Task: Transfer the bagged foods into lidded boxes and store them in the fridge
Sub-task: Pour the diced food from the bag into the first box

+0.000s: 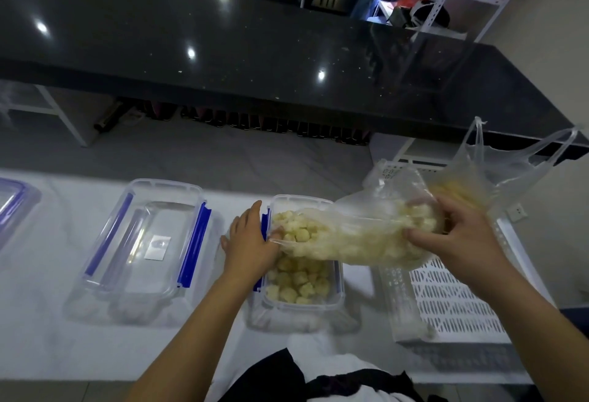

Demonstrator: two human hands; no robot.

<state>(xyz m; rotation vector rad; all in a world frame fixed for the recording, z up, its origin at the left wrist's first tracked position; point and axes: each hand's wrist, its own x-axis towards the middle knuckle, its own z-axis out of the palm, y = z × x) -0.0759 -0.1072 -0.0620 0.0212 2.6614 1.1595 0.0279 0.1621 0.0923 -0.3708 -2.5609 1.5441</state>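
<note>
A clear plastic bag (357, 236) of pale yellow food chunks lies tilted over an open clear box (338, 293) on the white table, its mouth pointing left into the box. The box holds several of the same chunks (296, 283). My left hand (251, 242) rests at the box's left rim and pinches the edge of the bag's mouth. My right hand (459, 239) grips the bag's raised closed end from the right.
A box with its blue-clipped lid (149, 242) stands to the left, and another lid (12, 204) sits at the far left edge. A white perforated basket (452, 303) on the right holds a second thin bag (497, 178). A black counter (255, 60) runs behind.
</note>
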